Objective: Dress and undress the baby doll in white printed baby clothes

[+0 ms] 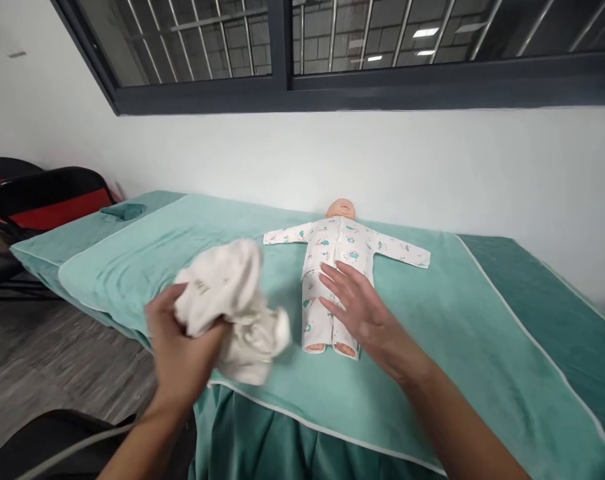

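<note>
My left hand [182, 347] grips a crumpled bundle of white baby clothes [227, 293], held up over the front edge of the bed and slightly blurred. On the bed lies a baby doll [341, 208] on its back, head toward the wall. It wears a white patterned top [338, 243] with both sleeves stretched outward, and matching trousers [315, 317] whose leg ends show the feet. My right hand [357, 307] is open, fingers spread, above the doll's trousers; whether it touches them I cannot tell.
A light green blanket [462, 327] with white edging covers the bed. A small dark green cloth [123, 211] lies at its far left. Black and red chairs [57, 200] stand at left, a white wall [207, 153] and barred window [282, 53] behind. A cable [77, 448] crosses lower left.
</note>
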The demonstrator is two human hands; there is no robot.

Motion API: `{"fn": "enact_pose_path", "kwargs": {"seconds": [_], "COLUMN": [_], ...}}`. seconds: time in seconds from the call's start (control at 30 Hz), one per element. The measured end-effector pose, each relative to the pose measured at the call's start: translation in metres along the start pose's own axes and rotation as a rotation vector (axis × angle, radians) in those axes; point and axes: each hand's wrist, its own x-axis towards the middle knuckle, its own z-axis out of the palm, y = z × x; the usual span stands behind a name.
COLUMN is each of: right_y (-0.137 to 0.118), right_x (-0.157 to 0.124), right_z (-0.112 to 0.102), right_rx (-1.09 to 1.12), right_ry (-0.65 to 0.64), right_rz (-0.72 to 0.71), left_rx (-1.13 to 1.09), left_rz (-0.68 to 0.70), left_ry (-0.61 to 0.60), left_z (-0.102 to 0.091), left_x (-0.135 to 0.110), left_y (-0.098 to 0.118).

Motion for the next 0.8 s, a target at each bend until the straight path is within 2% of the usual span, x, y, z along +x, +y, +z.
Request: {"fn": "enact_pose_path", "kwargs": {"seconds": [0.07,0.13,0.2,0.27,0.4,0.47,0.57,0.67,0.8], "right_y": [-0.001,-0.002,-0.002,-0.002,0.002,0.005,0.003,-0.017,-0.060], "right_x": [0.006,0.008,0.008,0.008,0.010,0.014,0.018,0.011,-0.013], "right_z": [0.016,0.024,0.028,0.029,0.032,0.032,0.023,-0.004,-0.065], "right_rx": [-0.028,0.008,0.079,0.126,0.085,0.009,-0.184,-0.437,-0.812], "right_ry": [-0.017,0.007,0.072,0.162,0.306,0.358,0.408,0.557,0.787], "right_rz": [0.000,0.028,0.048,0.051,0.070,0.030,-0.060,-0.100,-0.160], "left_rx": [-0.161,-0.305,-0.396,-0.464,-0.459,-0.364,-0.265,-0.211,-0.144], "left_rz": [0.026,-0.005,-0.040,-0.064,-0.057,-0.013,0.067,0.108,0.030], "left_ry": [-0.113,-0.251,-0.380,-0.451,-0.485,-0.503,-0.614,-0.703,-0.678], "left_z": [0.039,0.070,0.091,0.103,0.106,0.103,0.096,0.085,0.072], "left_x": [-0.008,-0.015,-0.019,-0.022,-0.029,-0.032,-0.031,-0.025,-0.014], "left_y": [0.035,0.058,0.067,0.065,0.053,0.048,0.040,0.024,-0.007]}}
